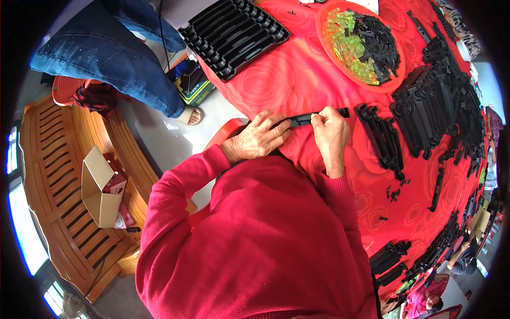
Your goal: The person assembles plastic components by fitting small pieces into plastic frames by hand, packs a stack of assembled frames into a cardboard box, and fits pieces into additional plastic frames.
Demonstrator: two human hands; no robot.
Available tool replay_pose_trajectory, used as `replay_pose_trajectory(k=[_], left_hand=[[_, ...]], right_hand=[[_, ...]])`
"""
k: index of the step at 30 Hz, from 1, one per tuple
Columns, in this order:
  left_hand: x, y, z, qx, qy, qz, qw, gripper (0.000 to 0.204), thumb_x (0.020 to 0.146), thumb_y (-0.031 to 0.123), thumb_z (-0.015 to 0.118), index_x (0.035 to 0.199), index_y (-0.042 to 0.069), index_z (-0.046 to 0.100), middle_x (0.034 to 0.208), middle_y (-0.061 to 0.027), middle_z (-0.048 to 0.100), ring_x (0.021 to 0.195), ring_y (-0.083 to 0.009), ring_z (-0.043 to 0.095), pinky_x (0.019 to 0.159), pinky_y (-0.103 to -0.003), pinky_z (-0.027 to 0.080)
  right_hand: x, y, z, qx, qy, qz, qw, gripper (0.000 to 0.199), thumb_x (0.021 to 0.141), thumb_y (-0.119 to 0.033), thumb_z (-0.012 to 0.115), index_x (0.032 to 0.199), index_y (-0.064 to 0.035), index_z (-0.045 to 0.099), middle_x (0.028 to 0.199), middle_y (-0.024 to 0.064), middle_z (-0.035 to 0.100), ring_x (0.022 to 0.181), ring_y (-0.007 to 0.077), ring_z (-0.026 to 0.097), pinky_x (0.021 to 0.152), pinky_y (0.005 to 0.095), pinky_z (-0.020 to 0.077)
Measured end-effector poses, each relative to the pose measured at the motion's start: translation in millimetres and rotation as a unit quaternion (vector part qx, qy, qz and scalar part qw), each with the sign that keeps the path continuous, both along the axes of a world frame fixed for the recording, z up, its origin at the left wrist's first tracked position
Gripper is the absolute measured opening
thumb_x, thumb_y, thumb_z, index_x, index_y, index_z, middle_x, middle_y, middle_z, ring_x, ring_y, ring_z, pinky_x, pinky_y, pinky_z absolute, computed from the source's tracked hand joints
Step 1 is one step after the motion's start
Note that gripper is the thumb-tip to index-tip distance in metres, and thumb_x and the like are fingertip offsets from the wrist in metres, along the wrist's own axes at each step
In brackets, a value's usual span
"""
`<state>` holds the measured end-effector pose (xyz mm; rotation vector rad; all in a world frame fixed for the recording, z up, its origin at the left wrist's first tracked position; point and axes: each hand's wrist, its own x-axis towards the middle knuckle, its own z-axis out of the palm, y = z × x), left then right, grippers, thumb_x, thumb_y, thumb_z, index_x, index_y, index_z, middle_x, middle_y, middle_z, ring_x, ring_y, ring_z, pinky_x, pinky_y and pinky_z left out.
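Both of my hands are at a long, narrow black plastic strip (301, 120) near the table's front edge. My left hand (258, 135) lies over its left part, fingers closed around it. At the strip's right part is my right hand (329, 130), thumb and fingers pinching it from above. The strip's right end sticks out beyond my right hand, while its left end is partly hidden under my left fingers. Just right of my right hand, a few similar black plastic strips (380, 139) lie side by side on the red rose-patterned tablecloth (260, 82).
An orange-red round tray (320, 26) of yellow-green and small black parts stands at the far side. A black ribbed tray (234, 40) lies far left. Stacked black parts (425, 106) fill the right. A person's jeans-clad leg (122, 64) and a wooden bench (58, 159) are left.
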<state>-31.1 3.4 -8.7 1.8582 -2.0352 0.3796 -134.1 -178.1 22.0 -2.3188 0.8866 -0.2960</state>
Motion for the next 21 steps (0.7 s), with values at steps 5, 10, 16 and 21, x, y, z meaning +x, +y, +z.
replay_pose_trajectory(k=[5, 10, 16, 21], left_hand=[[0, -4, -4, 0.002, 0.007, -0.006, 1.000, 0.041, 0.076, 0.017, 0.057, 0.115, 0.006, 0.054, 0.125, -0.0125, 0.051, 0.118, -0.0283, 0.047, 0.097, -0.047, 0.035], [-1, -10, 0, 0.039, 0.033, -0.008, 0.999, 0.052, 0.078, 0.019, 0.055, 0.129, 0.011, 0.047, 0.129, -0.0106, 0.048, 0.120, -0.0286, 0.043, 0.098, -0.048, 0.034], [-4, -12, 8, 0.053, 0.052, 0.003, 0.997, 0.059, 0.079, 0.018, 0.053, 0.137, 0.010, 0.041, 0.129, -0.0084, 0.049, 0.119, -0.0295, 0.043, 0.099, -0.049, 0.034], [-7, -13, 7, 0.067, 0.070, 0.029, 0.995, 0.056, 0.080, 0.017, 0.053, 0.133, 0.006, 0.042, 0.129, -0.0078, 0.050, 0.117, -0.0292, 0.046, 0.102, -0.057, 0.027]], right_hand=[[0, 0, -6, -0.028, -0.028, -0.002, 0.999, 0.018, 0.076, -0.016, 0.069, 0.069, -0.0035, 0.057, 0.058, 0.0124, 0.057, 0.053, 0.0289, 0.057, 0.050, 0.0409, 0.0420], [-2, 2, -2, -0.002, -0.010, -0.002, 1.000, 0.018, 0.075, -0.017, 0.066, 0.071, -0.0035, 0.055, 0.068, 0.0166, 0.061, 0.064, 0.0372, 0.060, 0.054, 0.0475, 0.0436], [-4, 0, -9, -0.014, 0.001, 0.004, 1.000, 0.017, 0.075, -0.018, 0.066, 0.072, -0.0044, 0.055, 0.070, 0.0173, 0.061, 0.065, 0.0379, 0.060, 0.055, 0.0492, 0.0442], [-2, 3, -7, -0.017, -0.012, 0.003, 1.000, 0.017, 0.076, -0.017, 0.065, 0.073, -0.0034, 0.055, 0.071, 0.0177, 0.061, 0.066, 0.0385, 0.060, 0.056, 0.0488, 0.0450]])
